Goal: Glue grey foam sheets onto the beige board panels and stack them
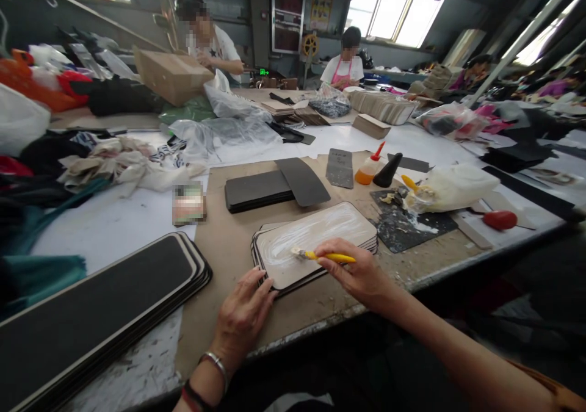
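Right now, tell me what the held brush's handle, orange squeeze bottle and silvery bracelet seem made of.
Brush handle: smooth, evenly yellow; plastic or painted wood. Squeeze bottle: likely translucent plastic, since orange contents show through. Bracelet: probably polished metal, from its silvery shine.

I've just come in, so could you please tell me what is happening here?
A person's right hand holds a yellow-handled brush, its tip on the top of a stack of beige, dark-edged, rounded rectangular panels. The left hand touches the stack's near left corner. The top is streaked white.

Left hand (242, 308) palm-down, loosely outstretched; right hand (352, 271) in a pinch grip, right forearm (439, 332) aslant.
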Motion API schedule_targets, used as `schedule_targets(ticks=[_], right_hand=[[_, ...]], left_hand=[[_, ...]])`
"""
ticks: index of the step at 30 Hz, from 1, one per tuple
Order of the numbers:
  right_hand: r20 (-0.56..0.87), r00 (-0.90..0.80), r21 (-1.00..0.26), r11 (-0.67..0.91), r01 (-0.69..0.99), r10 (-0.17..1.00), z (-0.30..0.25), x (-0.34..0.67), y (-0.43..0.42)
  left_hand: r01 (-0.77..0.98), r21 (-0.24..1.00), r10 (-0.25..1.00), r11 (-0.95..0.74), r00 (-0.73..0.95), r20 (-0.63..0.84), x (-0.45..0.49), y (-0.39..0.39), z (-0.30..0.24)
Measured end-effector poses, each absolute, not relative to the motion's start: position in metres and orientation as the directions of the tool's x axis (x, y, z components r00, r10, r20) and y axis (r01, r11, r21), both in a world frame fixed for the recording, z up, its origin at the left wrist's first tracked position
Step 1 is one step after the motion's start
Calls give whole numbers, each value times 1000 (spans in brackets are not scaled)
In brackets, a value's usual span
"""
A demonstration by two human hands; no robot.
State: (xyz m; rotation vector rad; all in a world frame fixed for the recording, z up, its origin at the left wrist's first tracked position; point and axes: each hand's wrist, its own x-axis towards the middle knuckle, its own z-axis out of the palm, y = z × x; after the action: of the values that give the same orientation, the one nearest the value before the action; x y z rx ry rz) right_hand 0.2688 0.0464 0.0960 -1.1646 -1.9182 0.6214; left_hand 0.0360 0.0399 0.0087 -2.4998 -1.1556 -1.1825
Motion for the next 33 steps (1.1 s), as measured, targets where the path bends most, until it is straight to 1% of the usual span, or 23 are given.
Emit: schedule_targets(ticks=[2,4,7,10,12,16,19,21,24,27,29,33], right_hand=[[327,-247,-812,405,420,912,94,255,38],[273,-217,-864,338,373,937,91,247,34],[217,-138,-891,254,376,966,89,250,31],[221,-37,-864,213,456,975,89,270,30],[241,58,-834,177,523,969,90,293,31],[274,247,-758,51,650,929,89,347,39],[300,338,-715,-25,699,892,86,379,46],[316,361,-698,-42,715,877,85,392,49],[342,349,-653,-46,756,872,88,395,51],[390,305,-609,-5,793,869,94,387,56],[396,282,-634,39,773,874,97,378,64],[317,271,-788,93,609,909,96,350,85]], left_hand=[[702,172,580,-691,398,711,36,40,9],[704,164,576,-691,398,714,36,39,8],[701,157,566,-696,401,720,35,40,6],[700,157,567,-696,402,719,35,40,5],[702,162,574,-693,402,713,34,40,5],[695,166,571,-699,403,715,34,40,5],[693,167,565,-701,397,723,34,41,5],[691,173,566,-701,392,726,34,41,4],[687,187,571,-702,386,725,33,41,3],[681,193,569,-707,384,727,34,41,3],[680,179,558,-711,391,732,34,41,3],[687,130,535,-715,418,734,32,41,2]])
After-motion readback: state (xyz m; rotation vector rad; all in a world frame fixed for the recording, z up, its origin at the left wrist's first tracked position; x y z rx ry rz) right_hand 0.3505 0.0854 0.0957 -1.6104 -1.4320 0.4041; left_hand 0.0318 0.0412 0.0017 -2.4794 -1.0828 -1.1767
